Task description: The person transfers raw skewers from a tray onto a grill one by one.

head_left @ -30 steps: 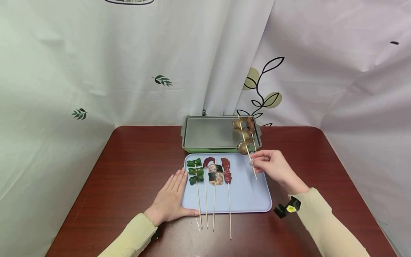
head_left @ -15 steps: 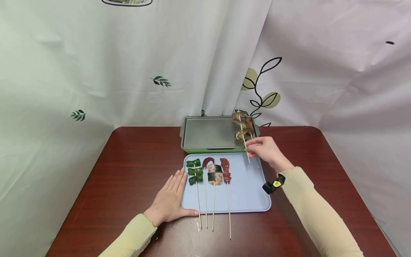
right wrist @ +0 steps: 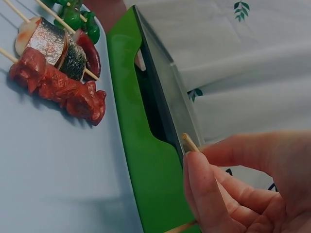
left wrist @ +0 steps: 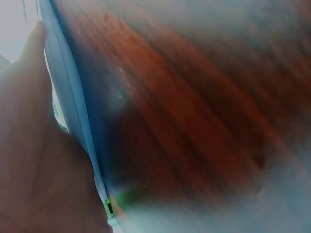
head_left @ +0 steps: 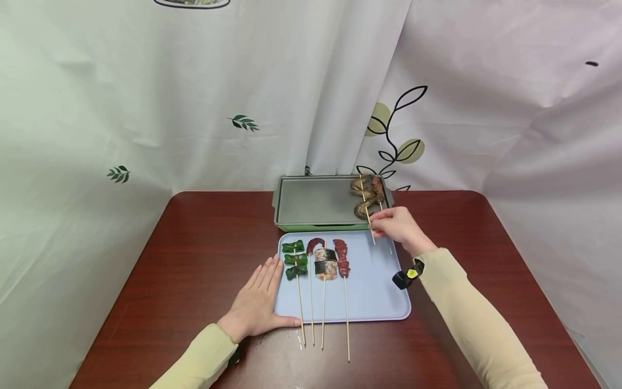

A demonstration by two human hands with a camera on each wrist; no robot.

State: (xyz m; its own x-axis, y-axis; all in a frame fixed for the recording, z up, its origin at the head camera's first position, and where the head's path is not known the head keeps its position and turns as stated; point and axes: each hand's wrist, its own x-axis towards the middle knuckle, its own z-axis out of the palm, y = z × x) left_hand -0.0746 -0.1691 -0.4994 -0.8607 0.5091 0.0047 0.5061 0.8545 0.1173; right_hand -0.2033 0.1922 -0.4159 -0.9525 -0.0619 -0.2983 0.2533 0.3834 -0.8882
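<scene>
My right hand (head_left: 399, 224) pinches the stick of a skewer of brown curled pieces (head_left: 362, 209) over the right end of a grey-topped, green-sided griddle (head_left: 316, 200). In the right wrist view the stick's end (right wrist: 189, 141) pokes out between thumb and finger. Beside it on the griddle is a skewer of brown meat (head_left: 377, 189), its stick overhanging the front. My left hand (head_left: 256, 297) lies with straight fingers along the left edge of a pale blue tray (head_left: 376, 294), thumb at the front rim. The left wrist view is blurred.
On the tray lie skewers of green pepper (head_left: 295, 259), a dark red tentacle (head_left: 315, 246), silver-skinned fish (head_left: 325, 265) and red meat (head_left: 342, 258). Their sticks overhang the front rim. A white curtain (head_left: 243, 81) hangs behind the reddish-brown table (head_left: 209, 243).
My right hand has moved forward and slightly left, then lowered the skewer of brown curled pieces toward the griddle. The left hand has stayed at the tray.
</scene>
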